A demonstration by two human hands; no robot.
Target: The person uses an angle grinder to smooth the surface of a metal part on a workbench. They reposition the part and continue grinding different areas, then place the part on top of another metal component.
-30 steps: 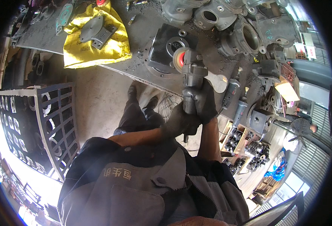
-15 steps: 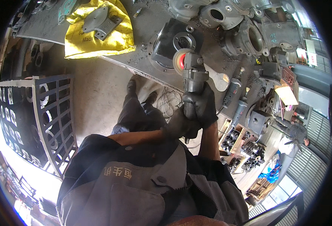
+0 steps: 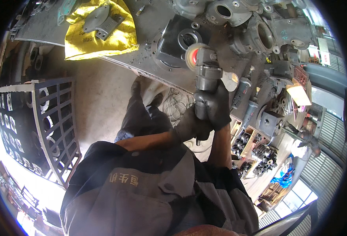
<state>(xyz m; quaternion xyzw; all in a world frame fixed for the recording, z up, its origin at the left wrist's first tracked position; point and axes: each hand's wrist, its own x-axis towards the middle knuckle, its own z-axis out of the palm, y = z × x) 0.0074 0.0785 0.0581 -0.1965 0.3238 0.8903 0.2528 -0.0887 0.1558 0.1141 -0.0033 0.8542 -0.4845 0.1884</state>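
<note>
My two black-gloved hands are wrapped round an angle grinder (image 3: 209, 70). My right hand (image 3: 216, 105) grips its body just behind the head, and my left hand (image 3: 193, 125) closes on the rear end, nearer my chest. A round disc with a red centre (image 3: 192, 56) sits on the grinder's head. In the picture the disc overlaps the near right part of a dark square metal block (image 3: 171, 44) with a round bored flange. Whether disc and block touch, I cannot tell. Under the block lies a round flanged plate (image 3: 154, 47), partly hidden.
On the bench (image 3: 122, 63), a yellow bag (image 3: 102, 49) bears a grey metal bracket (image 3: 102, 19). Grey castings (image 3: 256, 35) crowd the far right. Two more power tools (image 3: 242, 92) lie right of my hands. A metal cage (image 3: 55, 118) of flanges stands left; a cable (image 3: 175, 106) is coiled below.
The grinder and both hands have shifted slightly right in the picture, with the disc a little higher over the block. The bench shifts slightly left and up. Both grips stay the same.
</note>
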